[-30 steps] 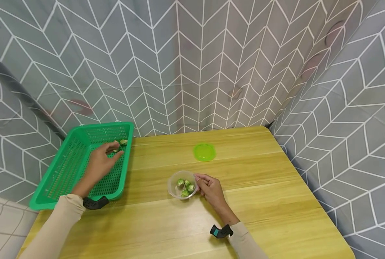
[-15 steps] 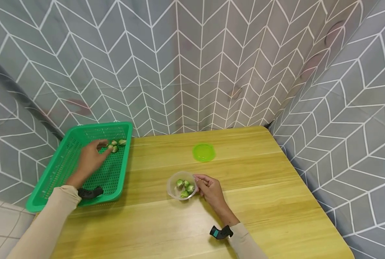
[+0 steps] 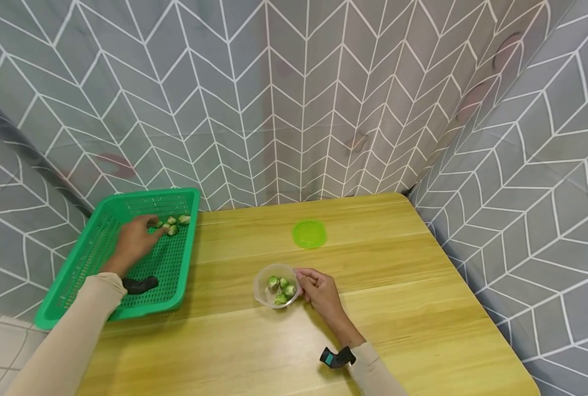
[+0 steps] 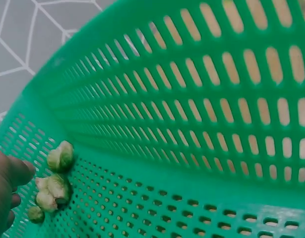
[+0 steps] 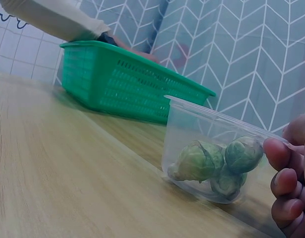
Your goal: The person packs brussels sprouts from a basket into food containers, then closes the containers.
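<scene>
In the head view my left hand [image 3: 135, 240] reaches down into the green plastic basket [image 3: 187, 258]. Its thumb and fingers are spread apart beside several Brussels sprouts [image 3: 172, 230] in the basket's far right corner. The left wrist view shows the fingertips close to these sprouts [image 4: 57, 188], with nothing gripped. My right hand [image 3: 322, 292] pinches the rim of a clear plastic tub [image 3: 261, 290] near the middle of the table. Several more sprouts [image 5: 198, 161] lie at the bottom of the tub, which stands upright on the wood.
A lime-green round lid [image 3: 309, 234] lies flat on the wooden table [image 3: 383, 253], behind the tub. Grey patterned curtains [image 3: 294, 99] hang behind the table and along its right side. The basket stands at the table's left edge.
My left hand has drawn back to the left inside the basket, so more of the sprouts show. The right hand and the tub stay in place. The head view has shifted slightly.
</scene>
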`<state>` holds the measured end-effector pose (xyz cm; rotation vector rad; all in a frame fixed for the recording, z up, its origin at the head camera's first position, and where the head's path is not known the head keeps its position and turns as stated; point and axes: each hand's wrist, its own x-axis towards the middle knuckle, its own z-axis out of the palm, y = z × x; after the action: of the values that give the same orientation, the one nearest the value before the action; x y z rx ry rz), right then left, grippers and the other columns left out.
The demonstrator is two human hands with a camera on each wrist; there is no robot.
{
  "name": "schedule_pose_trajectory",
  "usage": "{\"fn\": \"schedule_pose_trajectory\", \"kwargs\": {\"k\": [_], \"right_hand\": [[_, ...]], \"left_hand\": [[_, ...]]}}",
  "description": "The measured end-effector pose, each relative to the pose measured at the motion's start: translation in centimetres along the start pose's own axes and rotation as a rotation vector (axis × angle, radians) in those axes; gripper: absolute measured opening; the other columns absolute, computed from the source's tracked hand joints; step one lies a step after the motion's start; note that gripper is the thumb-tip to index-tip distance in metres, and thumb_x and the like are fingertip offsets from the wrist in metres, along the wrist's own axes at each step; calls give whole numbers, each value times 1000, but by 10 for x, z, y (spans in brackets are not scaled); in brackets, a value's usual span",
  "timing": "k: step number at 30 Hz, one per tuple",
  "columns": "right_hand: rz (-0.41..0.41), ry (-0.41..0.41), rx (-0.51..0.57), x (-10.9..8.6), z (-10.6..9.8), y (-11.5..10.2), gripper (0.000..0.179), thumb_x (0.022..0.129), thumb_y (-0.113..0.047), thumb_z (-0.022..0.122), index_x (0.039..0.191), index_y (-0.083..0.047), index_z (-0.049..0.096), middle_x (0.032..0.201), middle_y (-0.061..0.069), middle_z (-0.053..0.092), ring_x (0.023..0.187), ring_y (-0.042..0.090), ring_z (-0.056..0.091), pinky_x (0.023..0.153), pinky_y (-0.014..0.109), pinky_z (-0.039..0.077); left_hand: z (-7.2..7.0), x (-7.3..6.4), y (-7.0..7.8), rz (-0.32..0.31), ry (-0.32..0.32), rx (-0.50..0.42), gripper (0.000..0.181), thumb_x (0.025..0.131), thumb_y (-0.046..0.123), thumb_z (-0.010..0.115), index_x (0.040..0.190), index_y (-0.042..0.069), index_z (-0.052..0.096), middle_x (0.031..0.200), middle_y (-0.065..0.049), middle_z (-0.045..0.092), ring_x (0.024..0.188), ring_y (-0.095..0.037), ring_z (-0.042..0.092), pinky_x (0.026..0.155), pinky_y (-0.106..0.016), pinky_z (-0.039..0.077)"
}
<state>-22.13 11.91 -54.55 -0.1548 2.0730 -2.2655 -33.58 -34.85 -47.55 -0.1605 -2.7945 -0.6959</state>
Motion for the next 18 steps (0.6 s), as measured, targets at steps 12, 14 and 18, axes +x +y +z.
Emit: {"fn": "schedule_pose_trajectory", "kwargs": {"k": [12, 14, 18], "right_hand": [[18, -16, -28, -2, -2, -7, 26, 102, -12, 62, 122, 2, 70, 68, 9, 66, 49, 10, 47, 41, 16, 37], [12, -28, -34, -4, -1, -15, 26, 102, -10, 61, 122, 5, 69, 69, 14, 66, 48, 11, 47, 41, 16, 36], [6, -33, -39, -9, 2, -29, 26, 101, -8, 60, 120, 8, 68, 69, 19, 65, 48, 10, 47, 39, 17, 35]], "left_hand": [[20, 15, 3, 90, -42, 9, 47, 96, 14, 69, 132, -13, 56, 123, -35, 60, 108, -53, 58, 86, -67, 47], [23, 19, 3, 103, -43, 16, 46, 95, 12, 69, 132, -12, 57, 123, -35, 60, 108, -53, 57, 86, -67, 47], [28, 25, 5, 115, -70, 39, 45, 94, 9, 69, 133, -12, 57, 124, -34, 60, 108, -52, 58, 85, -66, 48]]}}
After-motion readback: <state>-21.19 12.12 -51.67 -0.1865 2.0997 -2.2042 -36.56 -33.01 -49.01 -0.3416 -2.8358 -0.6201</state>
